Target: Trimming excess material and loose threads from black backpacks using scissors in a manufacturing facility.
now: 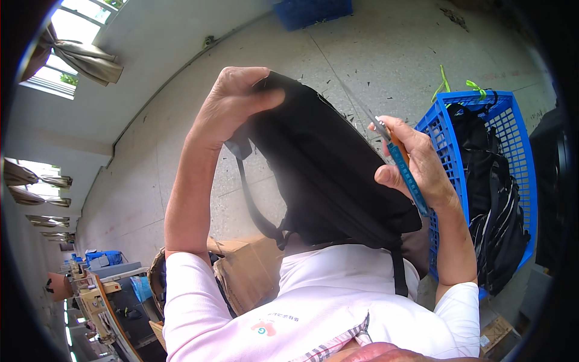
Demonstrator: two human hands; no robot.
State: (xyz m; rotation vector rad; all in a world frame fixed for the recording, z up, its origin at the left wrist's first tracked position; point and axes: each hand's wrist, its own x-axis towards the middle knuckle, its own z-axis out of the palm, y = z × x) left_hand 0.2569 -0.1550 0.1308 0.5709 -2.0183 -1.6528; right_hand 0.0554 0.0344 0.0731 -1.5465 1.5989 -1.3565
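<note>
A black fabric backpack (325, 163) lies slanted across my lap, its lower end against my shirt. My left hand (244, 99) is closed on its far upper corner, with the thumb on top of the cloth and the fingers hidden behind. A dark strap (256, 208) hangs in a loop from the left side. Just off the bag's right edge, my right hand (416, 160) holds slim teal-handled thread snips (405, 172), their metal tip pointing up and left. Some orange shows beside the teal handle, under the fingers. Whether the blades are apart cannot be made out.
Close on my right stands a blue plastic crate (443, 130) with black bags (488, 193) inside. Another blue crate (313, 13) is at the far side. A cardboard box (247, 271) sits by my left elbow. Dark scraps dot the floor (374, 54); sewing machines (93, 295) stand lower left.
</note>
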